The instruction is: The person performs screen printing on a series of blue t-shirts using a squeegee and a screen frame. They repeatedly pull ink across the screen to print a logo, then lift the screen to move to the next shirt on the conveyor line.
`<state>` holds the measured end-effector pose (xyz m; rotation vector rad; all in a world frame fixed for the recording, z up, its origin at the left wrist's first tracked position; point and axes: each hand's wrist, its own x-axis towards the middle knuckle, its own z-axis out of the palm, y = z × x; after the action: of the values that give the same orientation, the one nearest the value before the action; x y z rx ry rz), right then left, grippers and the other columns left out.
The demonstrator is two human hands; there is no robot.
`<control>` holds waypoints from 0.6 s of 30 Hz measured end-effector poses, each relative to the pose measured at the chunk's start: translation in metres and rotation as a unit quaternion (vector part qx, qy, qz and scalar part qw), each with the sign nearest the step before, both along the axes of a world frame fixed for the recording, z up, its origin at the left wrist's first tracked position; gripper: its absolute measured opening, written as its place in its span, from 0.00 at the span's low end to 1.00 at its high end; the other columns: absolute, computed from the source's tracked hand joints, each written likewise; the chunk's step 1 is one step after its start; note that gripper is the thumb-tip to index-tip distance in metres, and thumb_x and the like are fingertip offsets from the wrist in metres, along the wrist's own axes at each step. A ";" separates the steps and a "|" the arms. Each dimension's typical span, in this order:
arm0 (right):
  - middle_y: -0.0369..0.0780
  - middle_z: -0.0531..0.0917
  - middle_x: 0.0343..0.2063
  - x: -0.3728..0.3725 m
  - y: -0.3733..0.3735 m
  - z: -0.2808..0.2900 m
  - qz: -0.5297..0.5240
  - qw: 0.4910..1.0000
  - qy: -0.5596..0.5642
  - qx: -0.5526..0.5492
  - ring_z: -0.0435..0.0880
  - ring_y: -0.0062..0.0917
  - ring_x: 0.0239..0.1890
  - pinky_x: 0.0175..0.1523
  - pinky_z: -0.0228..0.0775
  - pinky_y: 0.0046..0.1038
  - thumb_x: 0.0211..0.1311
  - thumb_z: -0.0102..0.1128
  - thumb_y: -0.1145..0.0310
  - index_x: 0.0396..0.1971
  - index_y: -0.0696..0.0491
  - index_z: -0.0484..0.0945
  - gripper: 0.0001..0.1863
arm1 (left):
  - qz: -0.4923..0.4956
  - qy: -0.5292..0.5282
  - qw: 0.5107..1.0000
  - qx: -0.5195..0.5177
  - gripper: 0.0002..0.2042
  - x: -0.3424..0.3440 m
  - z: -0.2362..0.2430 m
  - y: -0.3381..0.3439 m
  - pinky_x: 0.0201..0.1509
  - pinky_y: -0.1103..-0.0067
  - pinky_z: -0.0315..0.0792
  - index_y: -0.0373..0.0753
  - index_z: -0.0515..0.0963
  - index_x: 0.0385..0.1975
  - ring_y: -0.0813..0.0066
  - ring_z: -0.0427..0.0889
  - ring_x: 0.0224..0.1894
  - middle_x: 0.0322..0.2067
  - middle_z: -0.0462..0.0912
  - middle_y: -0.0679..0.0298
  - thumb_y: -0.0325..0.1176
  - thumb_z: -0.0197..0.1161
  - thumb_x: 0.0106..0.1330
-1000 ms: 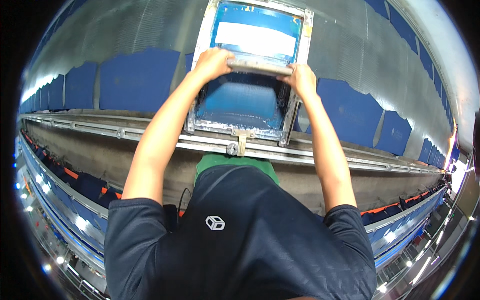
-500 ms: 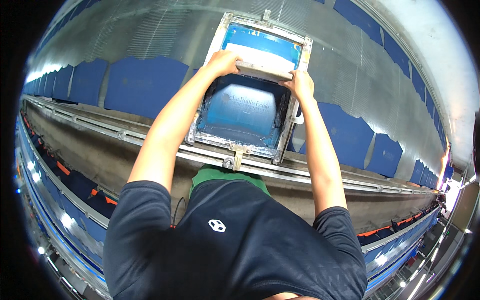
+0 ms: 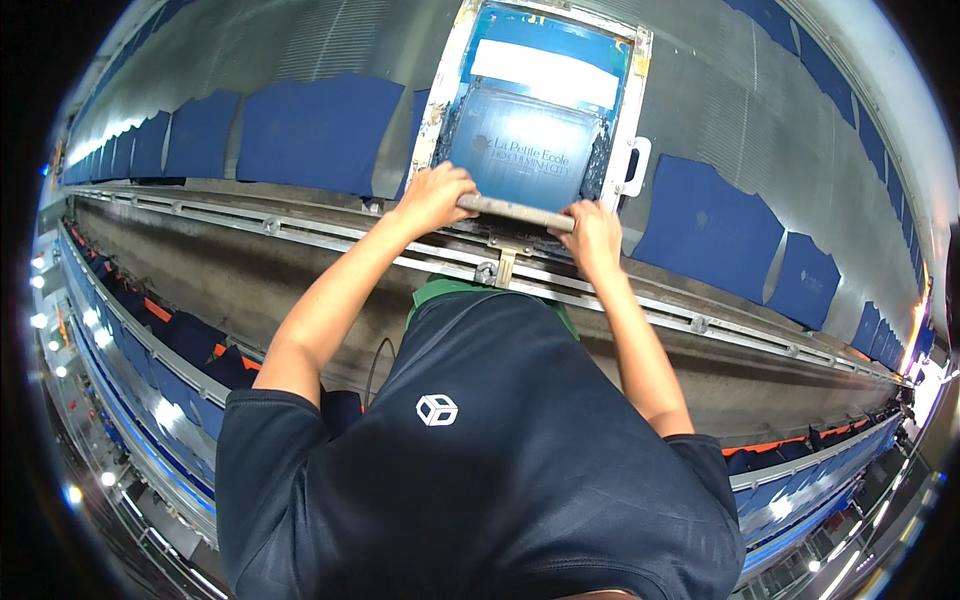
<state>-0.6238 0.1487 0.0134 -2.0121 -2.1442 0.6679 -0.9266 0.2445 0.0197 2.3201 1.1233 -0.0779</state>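
A screen-printing frame (image 3: 432,115) with pale, ink-stained edges lies in front of me on the long table. Its blue mesh (image 3: 520,145) bears a printed design, with dark ink smeared along both sides and a white strip (image 3: 545,72) across the farther part. At the frame's near end, my left hand (image 3: 436,198) and my right hand (image 3: 592,238) are closed round the two ends of a squeegee (image 3: 518,212). The squeegee lies crosswise, and its lower edge is hidden from me.
Dark blue fabric pieces (image 3: 315,130) lie in a row along the grey table (image 3: 690,110). A metal rail (image 3: 390,252) with a bracket (image 3: 506,268) runs along the near edge. A white handle (image 3: 636,166) sticks out from the frame's right side. Another table with blue pieces (image 3: 190,400) stands behind me.
Both hands have drawn the squeegee toward me, from the middle of the frame to its near end. The mesh with the design is now uncovered behind it.
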 end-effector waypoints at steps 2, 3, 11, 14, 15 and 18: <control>0.39 0.86 0.38 0.009 0.024 -0.002 0.043 0.993 0.072 0.082 0.82 0.38 0.46 0.51 0.76 0.39 0.46 0.82 0.59 0.44 0.50 0.83 0.25 | -0.022 -0.020 0.994 0.103 0.23 0.011 -0.001 0.015 0.52 0.64 0.77 0.40 0.86 0.40 0.58 0.82 0.52 0.42 0.87 0.63 0.54 0.77 0.55; 0.41 0.86 0.38 0.009 0.035 0.001 0.055 0.992 0.086 0.079 0.83 0.39 0.46 0.51 0.76 0.39 0.47 0.82 0.56 0.45 0.51 0.83 0.26 | 0.007 -0.017 0.995 0.097 0.25 0.022 -0.005 0.017 0.49 0.62 0.76 0.40 0.85 0.37 0.57 0.84 0.47 0.38 0.87 0.61 0.57 0.76 0.55; 0.54 0.87 0.32 0.006 0.078 -0.042 0.066 0.988 0.078 -0.115 0.90 0.48 0.40 0.46 0.79 0.47 0.48 0.78 0.36 0.42 0.59 0.83 0.38 | 0.026 0.053 0.998 -0.012 0.37 0.049 -0.044 0.049 0.42 0.57 0.80 0.37 0.85 0.31 0.47 0.89 0.37 0.26 0.87 0.50 0.72 0.76 0.43; 0.51 0.89 0.39 0.011 0.118 -0.042 0.109 0.952 0.055 -0.281 0.89 0.45 0.45 0.54 0.80 0.39 0.46 0.78 0.31 0.48 0.59 0.85 0.45 | 0.009 0.085 0.983 -0.164 0.39 0.049 -0.050 0.080 0.50 0.58 0.80 0.35 0.88 0.39 0.47 0.89 0.43 0.34 0.89 0.45 0.69 0.79 0.42; 0.50 0.89 0.40 0.020 0.121 -0.055 0.106 0.955 0.102 -0.259 0.88 0.43 0.47 0.55 0.79 0.38 0.48 0.77 0.32 0.50 0.58 0.85 0.44 | 0.019 0.043 0.986 -0.158 0.38 0.045 -0.072 0.087 0.50 0.59 0.80 0.35 0.88 0.39 0.48 0.89 0.43 0.35 0.89 0.46 0.68 0.80 0.43; 0.44 0.88 0.47 0.044 0.126 -0.035 -0.013 0.930 0.242 -0.276 0.85 0.28 0.52 0.55 0.76 0.32 0.64 0.71 0.44 0.53 0.52 0.85 0.28 | 0.029 -0.008 0.982 -0.186 0.34 0.046 -0.056 0.108 0.50 0.61 0.79 0.38 0.88 0.41 0.51 0.88 0.45 0.38 0.90 0.50 0.65 0.80 0.45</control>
<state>-0.5799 0.2746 -0.0220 -1.8053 -1.7501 1.7128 -0.8805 0.3528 -0.0363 1.9535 1.0642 -0.2264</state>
